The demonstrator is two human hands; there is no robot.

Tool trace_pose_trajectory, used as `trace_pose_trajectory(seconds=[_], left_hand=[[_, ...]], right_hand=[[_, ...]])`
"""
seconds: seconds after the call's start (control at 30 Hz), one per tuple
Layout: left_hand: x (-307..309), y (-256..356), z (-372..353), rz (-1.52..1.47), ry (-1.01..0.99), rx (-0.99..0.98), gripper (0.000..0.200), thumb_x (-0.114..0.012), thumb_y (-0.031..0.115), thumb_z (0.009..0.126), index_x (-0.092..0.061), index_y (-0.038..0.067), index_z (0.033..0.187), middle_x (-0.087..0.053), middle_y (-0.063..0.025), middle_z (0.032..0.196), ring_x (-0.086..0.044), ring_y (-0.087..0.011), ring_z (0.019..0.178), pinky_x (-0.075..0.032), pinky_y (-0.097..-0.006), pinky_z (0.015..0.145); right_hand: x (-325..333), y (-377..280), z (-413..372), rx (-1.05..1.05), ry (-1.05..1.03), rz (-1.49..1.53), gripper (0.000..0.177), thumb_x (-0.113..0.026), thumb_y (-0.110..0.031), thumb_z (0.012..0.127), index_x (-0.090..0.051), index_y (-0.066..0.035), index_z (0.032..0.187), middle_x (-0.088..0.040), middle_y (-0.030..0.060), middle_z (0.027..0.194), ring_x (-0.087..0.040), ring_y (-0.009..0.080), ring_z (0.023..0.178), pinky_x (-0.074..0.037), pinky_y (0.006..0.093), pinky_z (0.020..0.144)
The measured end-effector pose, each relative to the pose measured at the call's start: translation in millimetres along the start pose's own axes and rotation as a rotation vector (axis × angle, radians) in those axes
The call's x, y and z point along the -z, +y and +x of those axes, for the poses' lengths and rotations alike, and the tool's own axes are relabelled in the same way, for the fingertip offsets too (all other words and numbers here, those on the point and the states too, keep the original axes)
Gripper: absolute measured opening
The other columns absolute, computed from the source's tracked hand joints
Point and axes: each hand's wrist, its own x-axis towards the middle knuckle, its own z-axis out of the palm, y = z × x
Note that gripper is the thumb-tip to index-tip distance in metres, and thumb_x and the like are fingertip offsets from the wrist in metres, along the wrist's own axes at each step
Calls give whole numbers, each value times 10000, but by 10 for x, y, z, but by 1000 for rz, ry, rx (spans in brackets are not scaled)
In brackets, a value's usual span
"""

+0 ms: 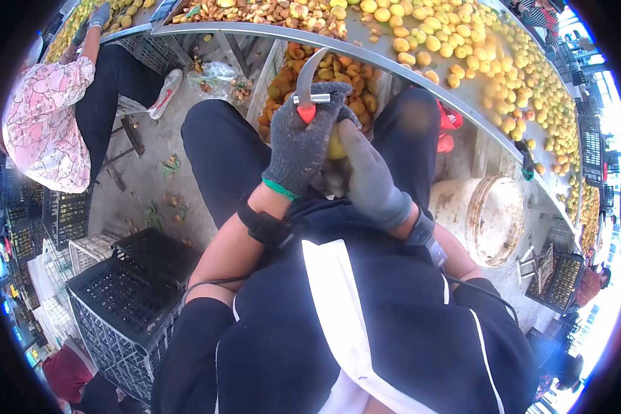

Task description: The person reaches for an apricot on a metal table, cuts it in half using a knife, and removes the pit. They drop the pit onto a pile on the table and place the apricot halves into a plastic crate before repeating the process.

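My left hand (pixel 297 145), in a dark knit glove with a green cuff, is closed round a curved knife (pixel 308 77). The hooked blade points up and away from me, with a red piece and a metal cylinder at its base. My right hand (pixel 378 181), in a grey coated glove, grips a yellow apricot (pixel 337 146) against the left hand; the fingers partly cover the fruit. Both hands are together above my lap. Just beyond them, between my knees, stands a crate (pixel 269 72) full of orange, cut-looking apricots (pixel 366 96).
A metal-edged table (pixel 386 63) curves ahead, bearing whole yellow apricots (pixel 455 34) and a brownish heap of pieces (pixel 255 12). A white bucket (pixel 486 217) stands right, black crates (pixel 124 283) left. A co-worker in a pink floral top (pixel 52 117) sits at left. Litter (pixel 217 76) lies on the floor.
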Motion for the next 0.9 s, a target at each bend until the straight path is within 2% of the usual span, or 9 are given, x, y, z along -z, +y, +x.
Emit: trace_pose_trajectory(seconds=[0.07, 0.17, 0.27, 0.4, 0.47, 0.5, 0.57, 0.67, 0.9], left_hand=[[81, 22, 49, -1, -54, 55, 222, -551, 42, 948, -628, -39, 1140, -696, -104, 971, -680, -187, 858, -537, -301, 815], [121, 77, 81, 272, -229, -306, 214, -590, 138, 914, -687, 39, 1077, -702, -113, 1001, -684, -252, 914, -527, -328, 812], [83, 95, 43, 188, -241, -296, 248, -629, 184, 886, -686, 39, 1079, -703, -114, 993, -688, -260, 906, -531, -327, 805], [4, 87, -10, 310, -169, -448, 288, -657, 217, 860, -685, 31, 1078, -705, -121, 984, -694, -264, 878, -537, -329, 779], [-38, 109, -55, 507, -53, -511, 283, -662, 185, 856, -678, 17, 1084, -704, -129, 959, -697, -269, 858, -540, -336, 752], [-62, 118, -64, 509, -55, -509, 283, -662, 185, 856, -678, 17, 1084, -704, -129, 959, -697, -269, 858, -540, -336, 752], [-114, 155, -68, 330, 26, -389, 249, -660, 142, 869, -678, 17, 1083, -702, -125, 944, -696, -257, 847, -535, -334, 736], [-185, 226, -58, 249, 91, -246, 221, -646, 99, 886, -680, 11, 1086, -704, -124, 929, -692, -232, 828, -531, -322, 743], [-103, 118, 54, -108, 20, -7, 231, -595, 145, 944, -672, -16, 1090, -720, -88, 934, -672, -142, 843, -533, -287, 760]], right_hand=[[48, 29, 27, -268, -173, 541, 450, -392, -515, 1012, -457, -127, 1231, -567, 15, 786, -449, 47, 546, -317, 194, 438], [28, -12, 19, -374, -115, 626, 467, -362, -553, 1004, -520, -132, 1127, -538, 4, 728, -426, 53, 503, -286, 200, 420], [-153, -125, -71, -172, 172, 124, 494, -342, -570, 1001, -540, -130, 1107, -515, -3, 692, -415, 54, 491, -281, 201, 421], [-65, -90, -65, -78, 153, 38, 514, -324, -587, 998, -526, -131, 1122, -509, -9, 661, -407, 49, 486, -283, 202, 422], [-9, -76, -38, -220, 65, 184, 464, -338, -493, 1028, -470, -92, 1220, -555, 26, 798, -534, 98, 633, -420, 236, 521], [-1, 67, 26, -222, 65, 187, 464, -338, -493, 1028, -470, -92, 1220, -555, 26, 798, -534, 98, 633, -420, 236, 521], [-59, 347, 175, 455, 302, -388, 388, -370, -364, 1051, -454, -47, 1257, -555, 60, 1023, -566, 141, 919, -477, 267, 789], [-173, 42, 10, 242, 226, 124, 346, -379, -254, 1056, -416, -14, 1302, -498, 75, 1173, -483, 150, 1101, -390, 270, 974], [-35, 25, -54, 369, 98, -146, 391, -533, -247, 1005, -420, -13, 1297, -509, 87, 1170, -475, 134, 1072, -403, 279, 950]])
